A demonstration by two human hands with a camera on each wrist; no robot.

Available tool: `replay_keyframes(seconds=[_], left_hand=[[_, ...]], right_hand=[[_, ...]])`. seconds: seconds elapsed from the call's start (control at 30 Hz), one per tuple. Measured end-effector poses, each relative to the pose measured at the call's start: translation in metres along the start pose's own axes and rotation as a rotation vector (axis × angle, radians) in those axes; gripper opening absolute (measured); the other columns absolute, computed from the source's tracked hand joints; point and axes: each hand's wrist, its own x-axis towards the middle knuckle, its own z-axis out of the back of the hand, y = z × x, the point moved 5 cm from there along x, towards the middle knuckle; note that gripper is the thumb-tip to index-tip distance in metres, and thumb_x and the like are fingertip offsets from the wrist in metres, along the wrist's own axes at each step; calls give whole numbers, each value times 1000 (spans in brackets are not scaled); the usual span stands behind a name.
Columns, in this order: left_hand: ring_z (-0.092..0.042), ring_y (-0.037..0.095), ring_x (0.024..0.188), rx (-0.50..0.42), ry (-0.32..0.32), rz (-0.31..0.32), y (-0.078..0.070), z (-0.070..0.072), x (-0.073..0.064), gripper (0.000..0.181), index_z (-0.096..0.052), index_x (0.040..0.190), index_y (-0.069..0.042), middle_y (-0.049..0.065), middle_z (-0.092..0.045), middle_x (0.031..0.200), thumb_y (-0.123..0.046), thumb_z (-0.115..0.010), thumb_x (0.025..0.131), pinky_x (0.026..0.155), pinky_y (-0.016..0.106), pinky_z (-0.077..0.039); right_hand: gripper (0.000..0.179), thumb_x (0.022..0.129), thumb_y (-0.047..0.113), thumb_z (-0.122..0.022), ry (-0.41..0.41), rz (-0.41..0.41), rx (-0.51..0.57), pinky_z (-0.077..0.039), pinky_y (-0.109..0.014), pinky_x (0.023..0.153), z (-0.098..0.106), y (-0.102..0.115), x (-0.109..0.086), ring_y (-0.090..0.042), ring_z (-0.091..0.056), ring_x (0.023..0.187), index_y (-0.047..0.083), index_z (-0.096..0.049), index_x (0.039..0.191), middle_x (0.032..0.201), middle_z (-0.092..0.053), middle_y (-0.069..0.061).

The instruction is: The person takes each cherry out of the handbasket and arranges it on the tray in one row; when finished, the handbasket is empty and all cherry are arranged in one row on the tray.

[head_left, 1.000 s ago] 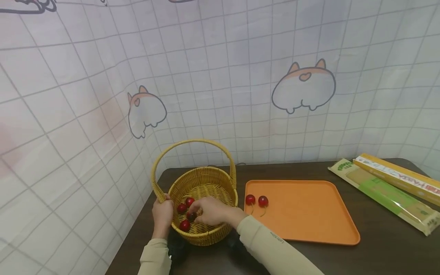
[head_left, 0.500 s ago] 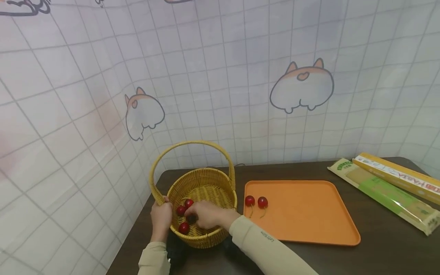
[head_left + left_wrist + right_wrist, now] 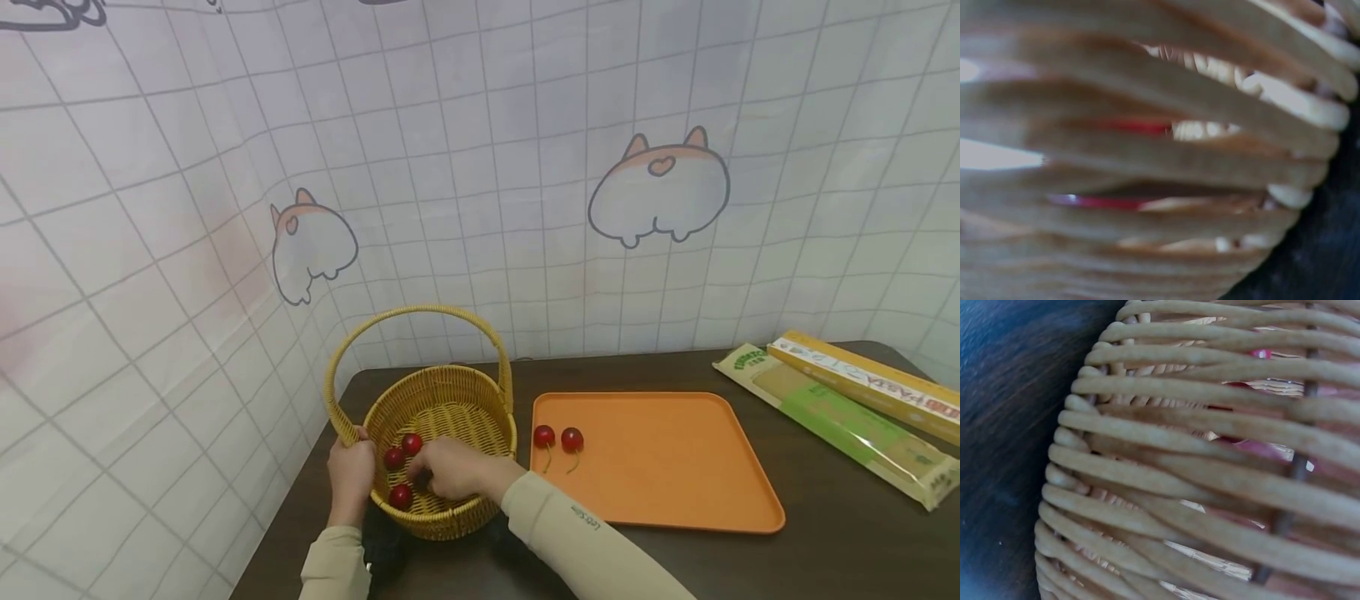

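Observation:
A round yellow wicker basket [image 3: 480,398] with a tall hoop handle stands on the dark table. My left hand [image 3: 351,471] grips its left side where the handle meets the rim. Inside, my right hand [image 3: 452,468] has its fingers bent down around a dark red cherry [image 3: 423,478], which they mostly hide. Three more cherries lie just left of these fingers: one at the back [image 3: 412,443], one beside it [image 3: 393,458] and one nearer the front [image 3: 401,497]. Both wrist views show the woven wall close up, with red glimpsed through its gaps [image 3: 1138,127] [image 3: 1254,449].
Right of the basket lies an orange tray [image 3: 667,458] with two stemmed cherries [image 3: 572,440] near its left edge. Farther right are a green-and-clear pasta packet [image 3: 840,425] and a yellow pasta box [image 3: 870,375]. A white grid-patterned cloth [image 3: 480,208] hangs behind the table.
My right hand has shifted slightly down in the basket, and its fingers now cover more of the dark cherry. The left hand keeps its grip on the basket.

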Motion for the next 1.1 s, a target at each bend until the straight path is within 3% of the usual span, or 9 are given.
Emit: replay_keyframes(seconds=[0.37,0.67,0.93,1.1], left_hand=[[-45,23,69,-5,5,-8,-1,-1,0,17,-55,97,0,8,-47,77,-6,-46,83,61,34,-39],[-45,24,70,-16,22,-1,0,-2,0,18,-54,99,-1,8,-46,78,-6,-45,83,62,34,-39],[-46,23,70,-34,23,2,1,-2,1,18,-54,99,0,8,-46,78,-5,-46,83,61,34,-39],[-47,25,73,-24,18,-5,2,-2,1,19,-54,99,-1,8,-47,79,-6,-46,83,63,34,-40]], right_hand=[[27,80,6,-76,53,-3,-3,-49,-20,77,0,4,-5,-1,-60,83,13,-72,105,90,-69,9],[12,80,10,-76,44,42,-83,-44,-16,67,6,6,-11,0,-54,73,15,-72,90,79,-62,13],[35,83,8,-73,-12,-10,20,-48,-21,84,21,2,-27,-4,-60,96,11,-69,117,108,-68,5],[34,85,12,-73,-57,-21,35,-48,-23,87,27,-1,-37,-6,-60,99,13,-68,118,112,-66,5]])
